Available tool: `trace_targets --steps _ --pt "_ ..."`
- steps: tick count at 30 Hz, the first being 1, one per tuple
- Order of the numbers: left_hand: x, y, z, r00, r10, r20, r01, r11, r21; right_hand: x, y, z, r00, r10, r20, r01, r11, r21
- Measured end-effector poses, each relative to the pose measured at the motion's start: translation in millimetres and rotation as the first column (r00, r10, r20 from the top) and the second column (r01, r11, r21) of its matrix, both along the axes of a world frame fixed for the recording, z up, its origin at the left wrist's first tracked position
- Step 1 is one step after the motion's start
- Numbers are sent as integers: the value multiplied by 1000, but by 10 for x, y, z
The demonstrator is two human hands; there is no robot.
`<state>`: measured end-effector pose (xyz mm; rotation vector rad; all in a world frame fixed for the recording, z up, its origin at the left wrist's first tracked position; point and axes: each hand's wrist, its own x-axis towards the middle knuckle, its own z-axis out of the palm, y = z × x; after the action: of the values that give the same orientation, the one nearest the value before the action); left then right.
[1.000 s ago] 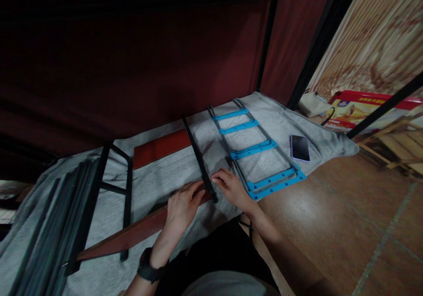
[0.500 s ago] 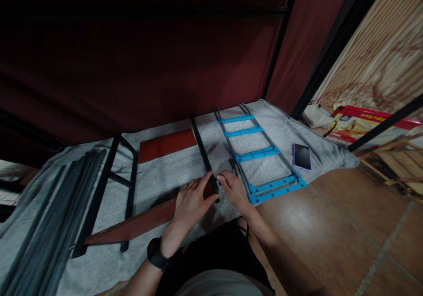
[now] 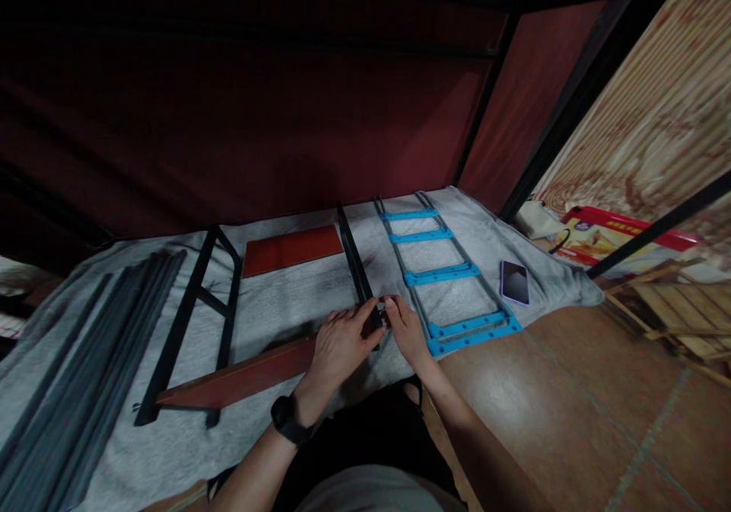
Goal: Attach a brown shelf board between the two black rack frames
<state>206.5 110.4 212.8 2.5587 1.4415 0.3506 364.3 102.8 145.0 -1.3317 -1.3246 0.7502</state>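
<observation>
My left hand (image 3: 346,340) is closed around the near end of a black metal side frame (image 3: 354,260), its thumb and fingers on either side of the bar. Beneath that hand, a reddish-brown board (image 3: 245,375) stands on edge and reaches left to a second black side frame (image 3: 186,314). My right hand (image 3: 403,328) is closed in a pinch at the outer face of the right frame. Between its fingertips is a small shiny metal piece that looks like a screw, mostly hidden. Another small metal fastener (image 3: 135,406) sticks out of the left frame's near end.
Another reddish board (image 3: 292,250) lies flat between the frames. Grey tubes (image 3: 114,352) are bundled at left. Blue-barred racks (image 3: 442,274) and a phone (image 3: 515,282) lie to the right on the grey cloth (image 3: 557,287). A wooden slatted item (image 3: 679,314) is on the floor.
The view has shifted slightly. Both hands stay at the right frame's near end, and the right hand's fingertips are now closer to the bar, with a small shiny piece showing there.
</observation>
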Motion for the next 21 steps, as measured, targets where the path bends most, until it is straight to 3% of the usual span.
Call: trace_targets --steps 8,16,21 --pt "-12 -13 -18 999 -32 24 32 999 9 70 0 -104 988 50 -143 -50 999 4" --pt "-29 1 11 999 -25 32 26 999 -36 58 47 -59 989 14 150 -16 1000 13" --pt "-29 9 14 999 -25 34 26 999 -40 29 14 -71 998 27 53 -25 999 -31"
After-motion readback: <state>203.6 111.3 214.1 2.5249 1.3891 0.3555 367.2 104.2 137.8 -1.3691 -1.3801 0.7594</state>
